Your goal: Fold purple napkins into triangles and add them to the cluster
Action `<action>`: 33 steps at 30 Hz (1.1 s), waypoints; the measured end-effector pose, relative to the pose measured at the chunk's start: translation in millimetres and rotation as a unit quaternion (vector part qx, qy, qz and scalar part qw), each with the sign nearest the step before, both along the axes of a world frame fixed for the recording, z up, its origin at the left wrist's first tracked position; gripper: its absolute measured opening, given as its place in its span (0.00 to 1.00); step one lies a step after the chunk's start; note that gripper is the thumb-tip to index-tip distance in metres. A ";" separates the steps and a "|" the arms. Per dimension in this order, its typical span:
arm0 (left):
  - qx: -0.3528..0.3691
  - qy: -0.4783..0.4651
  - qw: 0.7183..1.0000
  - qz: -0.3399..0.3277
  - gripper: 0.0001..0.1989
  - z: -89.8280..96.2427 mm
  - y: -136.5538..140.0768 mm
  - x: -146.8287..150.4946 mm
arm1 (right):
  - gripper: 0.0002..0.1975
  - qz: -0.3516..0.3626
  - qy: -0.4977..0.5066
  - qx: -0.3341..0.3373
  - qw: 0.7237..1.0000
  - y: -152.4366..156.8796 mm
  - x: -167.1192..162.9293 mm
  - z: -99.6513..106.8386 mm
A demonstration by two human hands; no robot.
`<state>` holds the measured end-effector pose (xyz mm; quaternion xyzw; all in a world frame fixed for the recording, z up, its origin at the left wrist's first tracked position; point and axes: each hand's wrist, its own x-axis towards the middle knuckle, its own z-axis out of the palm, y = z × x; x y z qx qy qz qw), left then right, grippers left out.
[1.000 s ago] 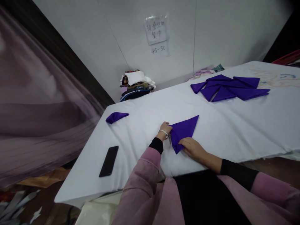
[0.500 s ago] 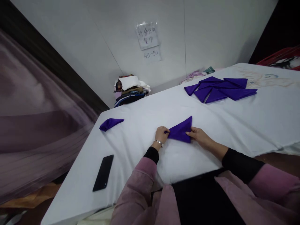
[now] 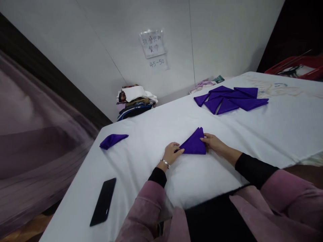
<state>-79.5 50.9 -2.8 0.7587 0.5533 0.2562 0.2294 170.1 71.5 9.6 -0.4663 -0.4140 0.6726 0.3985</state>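
Note:
Between my hands is a purple cloth napkin [image 3: 193,144], folded into a triangle with two tips showing at its top. My left hand [image 3: 173,152] pinches its pointed left corner, thumb on top. At the right edge, my right hand [image 3: 213,142] grips the napkin with the thumb on its face and the fingers behind. The underside of the napkin is hidden. Several folded purple napkins [image 3: 234,98] lie overlapping at the back right. Another folded purple napkin [image 3: 113,140] rests by itself near the table's left edge.
A white cloth covers the table [image 3: 151,129]. A black phone [image 3: 103,201] lies at the front left. Stacked folded clothes [image 3: 136,102] stand beyond the far edge, and a handwritten sign [image 3: 153,43] hangs on the wall. At the far right is a red basket [image 3: 300,67].
The napkin's single top point now shows as two tips, and its lower edge lies flatter. My right hand has shifted slightly up its edge. The whole view has shifted slightly.

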 end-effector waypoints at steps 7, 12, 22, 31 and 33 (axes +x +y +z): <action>0.007 -0.012 1.000 0.026 0.09 -8.8 2.6 2.1 | 0.11 -0.012 -0.044 -0.008 0.999 21.2 -1.0 -0.7; 0.018 0.010 0.999 0.032 0.08 -11.4 4.2 3.2 | 0.09 0.012 -0.051 0.001 0.999 31.8 -0.4 -12.1; 0.024 -0.034 0.998 0.053 0.16 -8.9 0.0 6.8 | 0.07 0.029 -0.023 -0.012 0.999 45.9 1.9 -7.0; 0.063 -0.014 0.993 0.096 0.20 -10.1 -4.6 10.5 | 0.18 0.025 -0.129 0.088 0.987 62.3 -0.8 -22.1; 0.065 -0.011 0.993 0.095 0.20 -9.9 -4.9 10.3 | 0.16 0.017 -0.183 0.129 0.975 63.6 -1.5 -23.1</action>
